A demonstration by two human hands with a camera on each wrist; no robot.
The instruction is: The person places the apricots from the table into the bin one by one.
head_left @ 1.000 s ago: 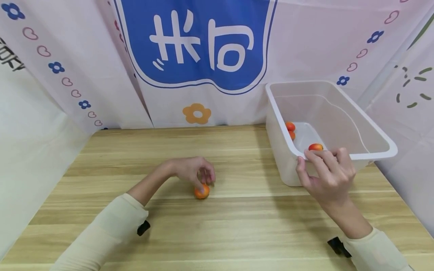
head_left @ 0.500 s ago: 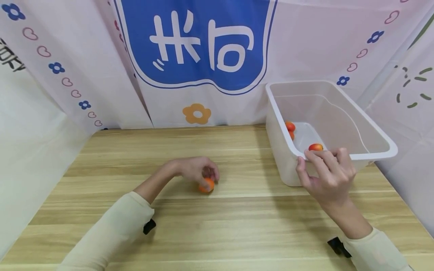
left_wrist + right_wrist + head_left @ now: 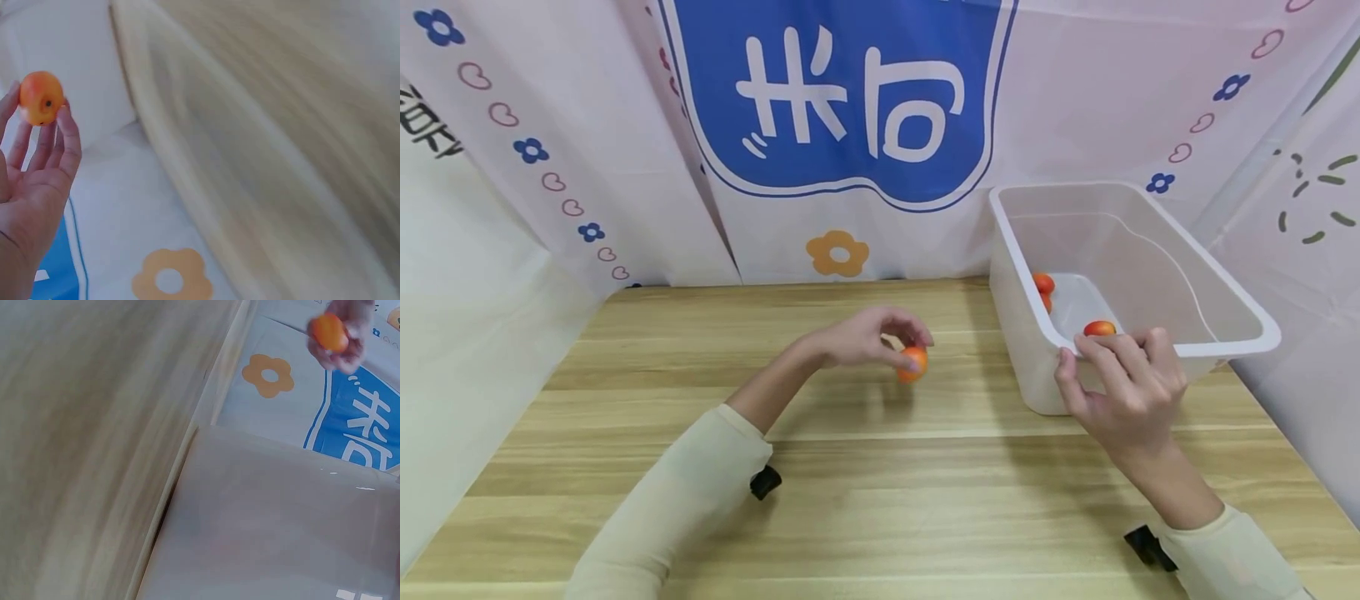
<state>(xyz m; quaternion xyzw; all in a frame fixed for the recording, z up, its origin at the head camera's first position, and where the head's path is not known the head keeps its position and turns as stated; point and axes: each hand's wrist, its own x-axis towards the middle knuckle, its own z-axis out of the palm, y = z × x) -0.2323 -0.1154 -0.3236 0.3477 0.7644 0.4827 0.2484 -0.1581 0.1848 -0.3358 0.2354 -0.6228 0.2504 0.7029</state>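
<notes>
Above the middle of the table, in the head view, my left hand (image 3: 861, 340) pinches a small orange-red round fruit (image 3: 912, 365) between thumb and fingertips. The left wrist view shows that fruit (image 3: 41, 97) up close, with a dark spot in a dimple. My right hand (image 3: 1123, 396) grips the near rim of a translucent white plastic bin (image 3: 1018, 350), fingers over the edge and thumb outside. Inside the bin lie a red-orange fruit (image 3: 1099, 328) near the front and two more, the upper one (image 3: 1042, 283) by the left wall. The right wrist view is mostly bin wall (image 3: 269, 512).
The wooden table (image 3: 880, 517) runs back to a white cloth backdrop (image 3: 917, 242) with a blue printed panel (image 3: 850, 167). The bin stands at the table's right, close to the backdrop. White cloth (image 3: 467, 292) also hangs at the left side.
My left hand has lifted the small fruit off the table and moved it right and farther back, toward the bin. My right hand has stayed on the bin's rim.
</notes>
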